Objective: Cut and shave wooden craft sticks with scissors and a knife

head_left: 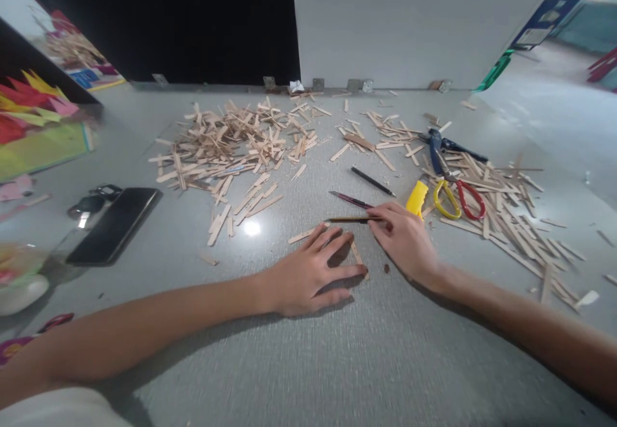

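Observation:
My left hand point(313, 276) lies palm down on the grey table with its fingers spread. Beneath its fingers are small wooden sticks, one stick point(301, 236) poking out past the fingertips and another stick point(357, 253) showing between the fingers. Just right of it, my right hand point(405, 240) has its thumb and fingers closed on the end of a dark, yellowish pencil point(349, 220), which lies low over the table pointing left. Beyond that hand are a dark pinkish pen or pencil point(351, 200) and a black pencil point(373, 181).
A heap of wooden sticks point(231, 134) lies at the back left, more sticks point(511, 215) at the right. Scissors point(457, 199) with yellow and red handles and a yellow-handled tool point(416, 199) lie beyond my right hand. A black phone point(116, 226) is at the left.

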Available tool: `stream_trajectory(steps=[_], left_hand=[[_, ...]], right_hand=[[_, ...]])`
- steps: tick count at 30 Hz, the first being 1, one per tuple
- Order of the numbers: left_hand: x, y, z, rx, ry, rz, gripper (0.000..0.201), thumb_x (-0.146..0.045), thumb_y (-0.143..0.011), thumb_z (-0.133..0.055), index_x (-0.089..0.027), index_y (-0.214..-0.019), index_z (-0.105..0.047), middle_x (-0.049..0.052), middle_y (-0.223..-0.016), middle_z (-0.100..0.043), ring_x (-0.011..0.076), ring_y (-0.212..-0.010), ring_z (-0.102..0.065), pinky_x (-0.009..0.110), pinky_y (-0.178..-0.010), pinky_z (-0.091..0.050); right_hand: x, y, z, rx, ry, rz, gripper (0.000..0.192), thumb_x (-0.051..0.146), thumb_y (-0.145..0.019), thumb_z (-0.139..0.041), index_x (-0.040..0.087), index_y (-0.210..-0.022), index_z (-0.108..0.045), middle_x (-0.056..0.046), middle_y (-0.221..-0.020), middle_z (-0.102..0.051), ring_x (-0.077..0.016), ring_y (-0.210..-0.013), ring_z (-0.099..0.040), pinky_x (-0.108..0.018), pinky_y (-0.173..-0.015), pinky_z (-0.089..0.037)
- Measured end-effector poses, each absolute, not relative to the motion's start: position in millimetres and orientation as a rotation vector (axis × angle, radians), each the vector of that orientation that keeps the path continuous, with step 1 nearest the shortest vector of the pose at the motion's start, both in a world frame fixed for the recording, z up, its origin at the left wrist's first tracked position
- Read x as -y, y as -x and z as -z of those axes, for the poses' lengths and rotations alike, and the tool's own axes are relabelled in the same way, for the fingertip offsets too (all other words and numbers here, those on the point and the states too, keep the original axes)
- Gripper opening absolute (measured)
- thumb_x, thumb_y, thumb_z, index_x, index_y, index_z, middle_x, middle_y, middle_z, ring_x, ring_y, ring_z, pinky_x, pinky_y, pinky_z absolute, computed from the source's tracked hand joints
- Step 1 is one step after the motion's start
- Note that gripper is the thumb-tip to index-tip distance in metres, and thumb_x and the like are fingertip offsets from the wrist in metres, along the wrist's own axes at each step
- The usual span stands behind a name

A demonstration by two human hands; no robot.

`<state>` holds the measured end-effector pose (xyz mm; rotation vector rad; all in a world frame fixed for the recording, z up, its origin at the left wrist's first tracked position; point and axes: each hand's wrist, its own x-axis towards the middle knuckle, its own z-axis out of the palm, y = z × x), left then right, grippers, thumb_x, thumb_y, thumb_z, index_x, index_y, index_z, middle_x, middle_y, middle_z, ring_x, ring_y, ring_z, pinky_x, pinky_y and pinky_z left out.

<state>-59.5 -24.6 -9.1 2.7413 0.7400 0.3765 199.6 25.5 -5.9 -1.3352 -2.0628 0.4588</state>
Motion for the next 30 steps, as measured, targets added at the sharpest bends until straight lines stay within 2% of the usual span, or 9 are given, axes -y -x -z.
stream_trajectory(steps=[5,8,11,13,17,20,26,28,30], left_hand=[[25,59,9,-0.735,-2.742,-0.368,0.05,-0.051,-0.114,-0.049,-0.029,-0.158,-0.059,0.022,-0.169,-0.041,0.0492,-0.161,-0.032,0.076,-0.127,-0.03],[26,59,12,-0.785,-2.707,-0.367,0.052,-0.052,-0.114,-0.048,-0.033,-0.161,-0.054,0.02,-0.172,-0.036,0.0509,-0.163,-0.025,0.078,-0.126,-0.027],[28,60,16,-0.887,-2.628,-0.415,0.055,-0.053,-0.113,-0.049,-0.043,-0.166,-0.042,0.013,-0.18,-0.018,0.051,-0.166,-0.015,0.081,-0.126,-0.026],[29,61,19,-0.922,-2.594,-0.496,0.056,-0.052,-0.112,-0.052,-0.043,-0.166,-0.04,0.011,-0.182,-0.011,0.0505,-0.167,-0.011,0.081,-0.126,-0.026],[31,62,26,-1.057,-2.53,-0.739,0.045,-0.04,-0.113,-0.048,-0.027,-0.155,-0.039,0.023,-0.175,-0.021,0.0461,-0.165,-0.021,0.076,-0.125,-0.036],[30,60,28,-1.175,-2.503,-0.853,0.037,-0.033,-0.113,-0.046,-0.022,-0.146,-0.036,0.027,-0.167,-0.028,0.0453,-0.161,-0.029,0.074,-0.121,-0.042],[27,59,25,-1.011,-2.624,-0.803,0.038,-0.018,-0.11,-0.04,-0.023,-0.148,-0.038,0.021,-0.158,-0.043,0.0366,-0.156,-0.038,0.068,-0.126,-0.038],[26,59,22,-0.903,-2.686,-0.721,0.038,-0.018,-0.111,-0.04,-0.026,-0.148,-0.044,0.018,-0.156,-0.048,0.0339,-0.154,-0.042,0.068,-0.129,-0.035],[26,60,19,-0.835,-2.732,-0.637,0.036,-0.024,-0.112,-0.044,-0.027,-0.147,-0.052,0.018,-0.159,-0.047,0.0363,-0.153,-0.042,0.069,-0.128,-0.034]], right_hand=[[-34,-212,-8,2.322,1.308,-0.125,0.019,0.02,-0.102,-0.062,0.021,-0.094,-0.079,-0.014,-0.097,-0.076,-0.0317,-0.096,-0.07,-0.046,-0.084,-0.058],[-34,-213,-28,2.269,1.19,-0.072,0.019,0.021,-0.104,-0.058,0.021,-0.099,-0.076,-0.013,-0.098,-0.075,-0.0277,-0.09,-0.07,-0.042,-0.079,-0.059],[-33,-214,-51,2.151,1.143,-0.14,0.013,0.023,-0.103,-0.06,0.021,-0.099,-0.073,-0.008,-0.093,-0.075,-0.0219,-0.079,-0.071,-0.036,-0.071,-0.059],[-34,-217,-65,2.039,1.162,-0.214,0.009,0.024,-0.1,-0.064,0.023,-0.097,-0.073,-0.007,-0.096,-0.076,-0.0208,-0.079,-0.074,-0.033,-0.067,-0.06],[-35,-222,-78,1.867,1.189,-0.404,0.003,0.026,-0.093,-0.072,0.024,-0.095,-0.072,-0.002,-0.084,-0.074,-0.0166,-0.063,-0.069,-0.029,-0.054,-0.055],[-30,-219,-77,1.895,1.17,-0.485,0.002,0.026,-0.093,-0.072,0.024,-0.094,-0.071,-0.001,-0.077,-0.071,-0.0149,-0.059,-0.065,-0.027,-0.051,-0.052],[-22,-205,-56,2.072,1.121,-0.406,0.008,0.02,-0.094,-0.065,0.023,-0.086,-0.067,-0.001,-0.078,-0.072,-0.0154,-0.066,-0.068,-0.028,-0.062,-0.055],[-25,-206,-45,2.118,1.082,-0.436,0.01,0.02,-0.093,-0.066,0.022,-0.083,-0.067,-0.002,-0.078,-0.072,-0.0155,-0.066,-0.066,-0.027,-0.06,-0.053],[-30,-207,-35,2.181,1.025,-0.472,0.016,0.022,-0.095,-0.065,0.021,-0.079,-0.067,-0.003,-0.076,-0.071,-0.0163,-0.066,-0.066,-0.028,-0.06,-0.051]])
